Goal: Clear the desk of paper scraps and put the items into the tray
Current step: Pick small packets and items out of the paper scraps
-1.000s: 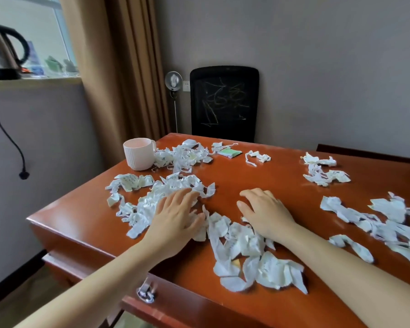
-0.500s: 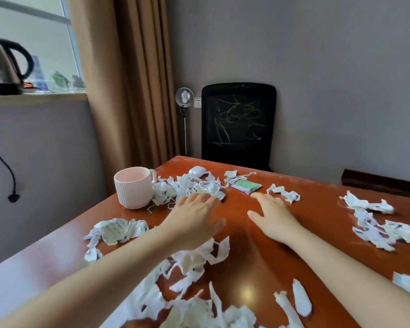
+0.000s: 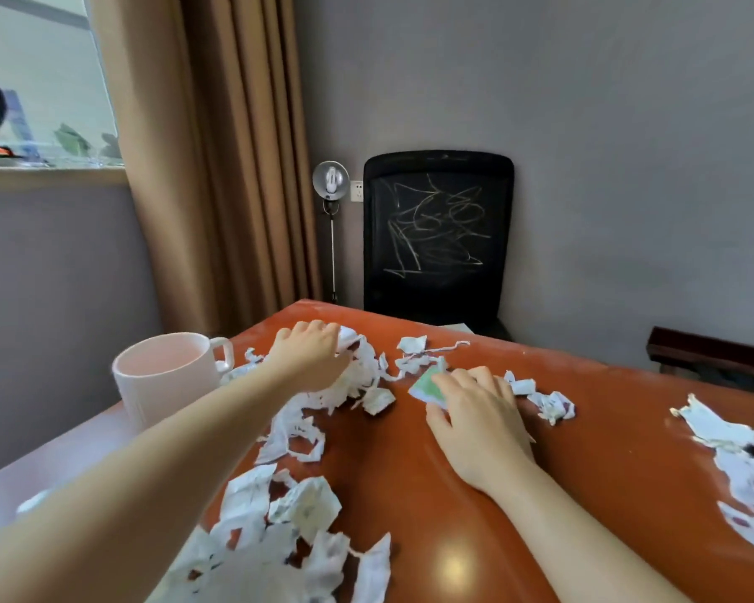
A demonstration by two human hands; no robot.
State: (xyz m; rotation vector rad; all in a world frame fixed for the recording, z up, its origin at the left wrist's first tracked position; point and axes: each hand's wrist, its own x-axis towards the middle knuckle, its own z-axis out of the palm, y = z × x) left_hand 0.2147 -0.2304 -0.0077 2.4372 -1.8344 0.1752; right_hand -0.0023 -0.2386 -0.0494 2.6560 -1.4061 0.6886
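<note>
White torn paper scraps (image 3: pixel 358 380) lie scattered over the red-brown desk (image 3: pixel 410 472). My left hand (image 3: pixel 312 356) rests on the far heap of scraps beside the cup, with its fingers bent over the heap's far side and their tips hidden. A small green and white pad (image 3: pixel 427 385) lies among the far scraps, and the fingertips of my right hand (image 3: pixel 475 413) lie spread on it, touching it. More scraps (image 3: pixel 288 528) are heaped near me, under my left forearm. No tray is in view.
A pale pink ribbed cup (image 3: pixel 170 376) stands at the desk's left edge, close to my left forearm. More scraps (image 3: pixel 732 454) lie along the right side. Behind the desk's far edge is a black chair back (image 3: pixel 436 237), with a small lamp (image 3: pixel 331 180) by the curtain.
Both hands have moved from the near heap to the far end of the desk. My left hand now lies on the scraps by the cup, my right on the green pad.
</note>
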